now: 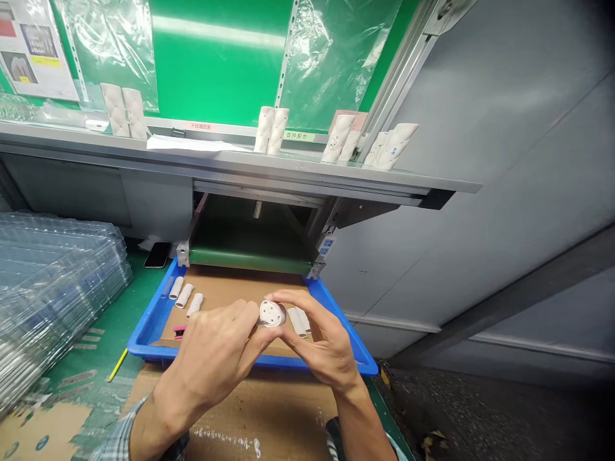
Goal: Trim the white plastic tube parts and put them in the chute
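Between both hands, above the blue tray (pixel 336 320), is a white tube-like part (pixel 271 314), its round end with several small holes facing me. My left hand (pixel 216 346) pinches its left side between thumb and fingers. From the right, the thumb and index finger of my right hand (pixel 317 336) curl around it. Three similar white tubes (pixel 184 295) lie in the tray's left part. More white tubes (pixel 298 321) lie behind my right hand, partly hidden. A small pink object (pixel 179 331) shows beside my left hand.
A green conveyor belt (pixel 250 246) ends over the tray's far edge, with one white tube (pixel 257 209) on it. Stacked clear plastic trays (pixel 57 282), a phone (pixel 157 255) and a yellow stick (pixel 118 365) are on the left. White tubes (pixel 271 130) stand on the shelf (pixel 216 160) above.
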Available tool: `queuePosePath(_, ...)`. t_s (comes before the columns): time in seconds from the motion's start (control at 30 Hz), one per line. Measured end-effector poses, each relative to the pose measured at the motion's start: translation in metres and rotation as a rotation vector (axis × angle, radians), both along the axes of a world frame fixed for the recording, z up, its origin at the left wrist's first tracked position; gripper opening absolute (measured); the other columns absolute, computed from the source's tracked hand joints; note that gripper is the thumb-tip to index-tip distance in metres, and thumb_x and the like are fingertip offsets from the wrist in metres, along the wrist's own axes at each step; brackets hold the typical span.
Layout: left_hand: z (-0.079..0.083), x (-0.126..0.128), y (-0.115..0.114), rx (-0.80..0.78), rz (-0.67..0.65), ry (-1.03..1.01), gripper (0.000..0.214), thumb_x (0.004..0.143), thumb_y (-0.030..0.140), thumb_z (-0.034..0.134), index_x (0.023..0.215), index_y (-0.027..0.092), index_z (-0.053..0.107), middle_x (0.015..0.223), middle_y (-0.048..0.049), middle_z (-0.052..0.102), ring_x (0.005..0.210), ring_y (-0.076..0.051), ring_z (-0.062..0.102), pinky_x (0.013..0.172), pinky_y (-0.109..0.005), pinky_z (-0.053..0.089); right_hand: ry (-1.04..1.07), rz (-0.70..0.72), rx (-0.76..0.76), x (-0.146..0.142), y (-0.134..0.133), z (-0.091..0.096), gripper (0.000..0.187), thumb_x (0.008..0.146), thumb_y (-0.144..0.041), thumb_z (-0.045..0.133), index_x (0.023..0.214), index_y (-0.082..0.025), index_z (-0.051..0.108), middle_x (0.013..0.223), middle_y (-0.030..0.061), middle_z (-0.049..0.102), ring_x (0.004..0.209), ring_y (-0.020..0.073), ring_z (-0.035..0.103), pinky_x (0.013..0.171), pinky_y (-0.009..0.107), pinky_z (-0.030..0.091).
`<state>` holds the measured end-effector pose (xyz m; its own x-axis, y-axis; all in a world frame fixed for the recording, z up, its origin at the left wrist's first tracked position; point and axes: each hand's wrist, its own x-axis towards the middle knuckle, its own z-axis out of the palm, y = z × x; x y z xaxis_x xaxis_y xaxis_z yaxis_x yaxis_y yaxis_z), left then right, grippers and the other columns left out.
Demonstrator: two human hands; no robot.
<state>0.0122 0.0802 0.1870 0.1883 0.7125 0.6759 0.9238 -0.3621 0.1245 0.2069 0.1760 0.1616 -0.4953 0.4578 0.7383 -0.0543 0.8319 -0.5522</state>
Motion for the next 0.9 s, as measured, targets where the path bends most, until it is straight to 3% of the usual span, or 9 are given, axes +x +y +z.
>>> queuePosePath(0.17, 0.0015, -0.0005, 0.0001, 0.036, -0.044, -0.032, 0.046, 0.120, 0.050, 0.029, 0.089, 0.024, 0.051, 0.072, 0.0031, 0.064, 0.057, -0.018, 0.059, 0.054, -0.032, 0.031, 0.009, -0.011, 0.032, -0.0014, -0.0017, 0.0011, 0.043, 0.103, -0.029, 0.076, 0.145, -0.037, 0.069, 0.122, 0.0065, 0.073, 0.110, 0.0220, 0.073, 0.093, 0.032, 0.063)
queuePosePath(0.33, 0.0023, -0.0014, 0.0001, 0.039, -0.042, -0.028, 0.044, 0.119, 0.050, 0.030, 0.091, 0.024, 0.051, 0.071, 0.0030, 0.062, 0.058, -0.018, 0.059, 0.055, -0.032, 0.031, -0.013, 0.104, -0.015, -0.0010, 0.0002, -0.0008, 0.042, 0.107, -0.026, 0.068, 0.148, -0.034, 0.065, 0.139, 0.0086, 0.070, 0.127, 0.0241, 0.069, 0.108, 0.039, 0.058)
queuePosePath(0.4, 0.0022, -0.0014, -0.0001, 0.042, -0.023, -0.014, 0.046, 0.120, 0.050, 0.028, 0.090, 0.024, 0.052, 0.069, 0.0033, 0.061, 0.057, -0.018, 0.058, 0.054, -0.033, 0.030, -0.024, 0.123, -0.020, 0.0001, 0.0015, -0.0005, 0.043, 0.107, -0.023, 0.066, 0.149, -0.033, 0.064, 0.138, 0.0078, 0.073, 0.126, 0.0231, 0.070, 0.107, 0.038, 0.059)
queuePosePath(0.53, 0.0026, -0.0004, -0.0006, 0.047, 0.021, 0.011, 0.049, 0.119, 0.054, 0.028, 0.088, 0.024, 0.052, 0.069, 0.0031, 0.060, 0.056, -0.018, 0.059, 0.054, -0.034, 0.030, -0.025, 0.105, 0.006, 0.0024, 0.0028, 0.0015, 0.042, 0.105, -0.020, 0.070, 0.145, -0.032, 0.066, 0.128, 0.0064, 0.078, 0.115, 0.0217, 0.074, 0.099, 0.034, 0.061)
queuePosePath(0.9, 0.0001, 0.0034, 0.0003, 0.082, 0.042, 0.060, 0.052, 0.120, 0.048, 0.024, 0.084, 0.024, 0.052, 0.068, 0.0027, 0.060, 0.056, -0.018, 0.060, 0.053, -0.034, 0.033, 0.024, -0.020, 0.103, -0.0019, -0.0009, 0.0013, 0.042, 0.104, -0.015, 0.072, 0.142, -0.032, 0.069, 0.127, 0.0059, 0.074, 0.117, 0.0207, 0.073, 0.102, 0.032, 0.061)
